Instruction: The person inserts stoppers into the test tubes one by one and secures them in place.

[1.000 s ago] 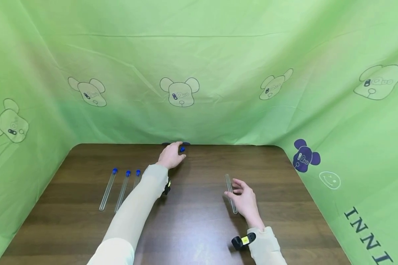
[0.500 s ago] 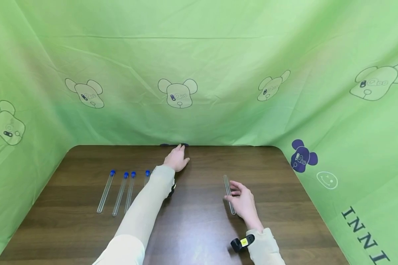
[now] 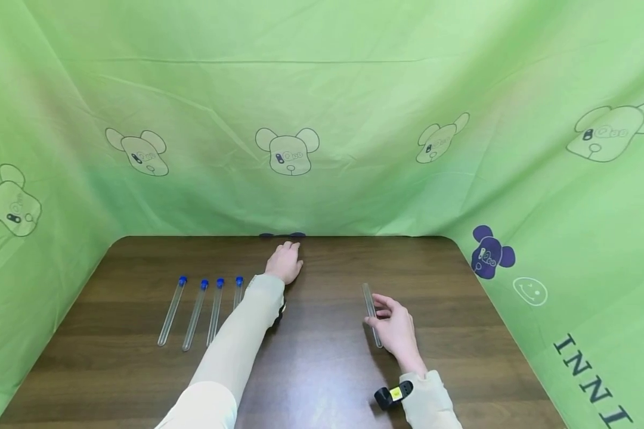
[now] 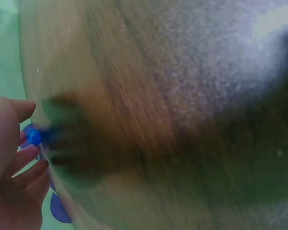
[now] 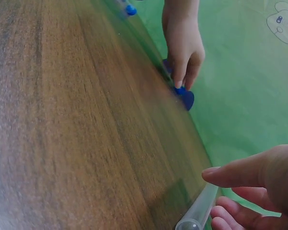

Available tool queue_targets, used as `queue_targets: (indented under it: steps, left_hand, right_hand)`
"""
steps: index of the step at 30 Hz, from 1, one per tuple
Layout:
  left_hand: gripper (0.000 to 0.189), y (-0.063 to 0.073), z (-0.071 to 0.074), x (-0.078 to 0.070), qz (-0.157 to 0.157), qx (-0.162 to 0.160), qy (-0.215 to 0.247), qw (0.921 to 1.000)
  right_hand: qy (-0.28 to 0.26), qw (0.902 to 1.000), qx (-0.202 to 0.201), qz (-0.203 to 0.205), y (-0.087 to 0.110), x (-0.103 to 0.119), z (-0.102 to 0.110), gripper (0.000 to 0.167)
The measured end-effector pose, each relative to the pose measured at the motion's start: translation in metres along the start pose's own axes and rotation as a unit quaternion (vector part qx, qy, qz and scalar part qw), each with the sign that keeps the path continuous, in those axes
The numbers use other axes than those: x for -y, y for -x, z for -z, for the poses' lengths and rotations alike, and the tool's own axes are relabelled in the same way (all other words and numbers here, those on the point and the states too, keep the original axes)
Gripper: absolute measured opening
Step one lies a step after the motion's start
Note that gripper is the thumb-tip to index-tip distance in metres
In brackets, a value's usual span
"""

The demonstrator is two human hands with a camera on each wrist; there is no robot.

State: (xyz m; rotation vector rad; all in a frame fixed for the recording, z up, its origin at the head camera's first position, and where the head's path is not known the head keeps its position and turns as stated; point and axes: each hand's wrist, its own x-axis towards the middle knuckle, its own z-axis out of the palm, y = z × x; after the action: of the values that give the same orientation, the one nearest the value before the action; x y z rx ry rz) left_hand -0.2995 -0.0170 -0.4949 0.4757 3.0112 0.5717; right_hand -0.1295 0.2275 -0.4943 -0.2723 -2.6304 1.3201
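At the table's far edge, my left hand [image 3: 284, 262] reaches over a small blue cap [image 4: 34, 136]. In the left wrist view its fingers lie loosely bent against the cap, while the thumb [image 4: 24, 108] stays apart from it. From the right wrist view the fingertips are down at the cap, close to the edge. My right hand [image 3: 395, 325] pinches a clear, uncapped test tube [image 3: 369, 298] between thumb and fingers, right of the table's middle. The tube is tilted, with its open end [image 5: 189, 224] showing near the right wrist camera.
Several clear test tubes with blue caps [image 3: 172, 313] lie side by side on the left of the wooden table [image 3: 322, 369]. My left forearm [image 3: 236, 339] covers part of that row. A green printed cloth [image 3: 354, 190] rises behind the far edge and both sides.
My left hand has come down over the blue cap, which has gone out of sight in the head view, and its fingers have drawn back slightly. The right hand and its test tube stay nearly still.
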Motion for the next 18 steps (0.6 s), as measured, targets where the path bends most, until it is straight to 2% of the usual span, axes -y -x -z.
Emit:
queue_targets:
  steps: [5, 10, 13, 16, 18]
  left_hand:
    - [0.033, -0.002, -0.006, -0.001, -0.034, -0.046, -0.005, 0.9983]
    - [0.021, -0.003, -0.007, -0.007, -0.032, -0.069, 0.017, 0.9969]
    - [0.03, -0.004, -0.007, -0.011, -0.024, -0.065, 0.028, 0.9972]
    - [0.043, -0.004, -0.007, -0.014, -0.024, -0.043, 0.021, 0.9986]
    - [0.044, -0.004, -0.008, -0.016, -0.028, -0.027, 0.015, 0.9991]
  right_hand:
    - [0.005, 1.0, 0.0, -0.004, 0.0, -0.002, 0.0, 0.051]
    - [0.006, 1.0, 0.0, -0.002, 0.0, -0.003, 0.001, 0.05]
    - [0.009, 1.0, -0.004, -0.001, 0.0, -0.003, 0.002, 0.049]
    - [0.014, 0.9999, -0.006, 0.003, 0.0, -0.004, 0.001, 0.049]
    - [0.018, 0.9998, -0.006, 0.009, 0.001, -0.004, 0.0, 0.048]
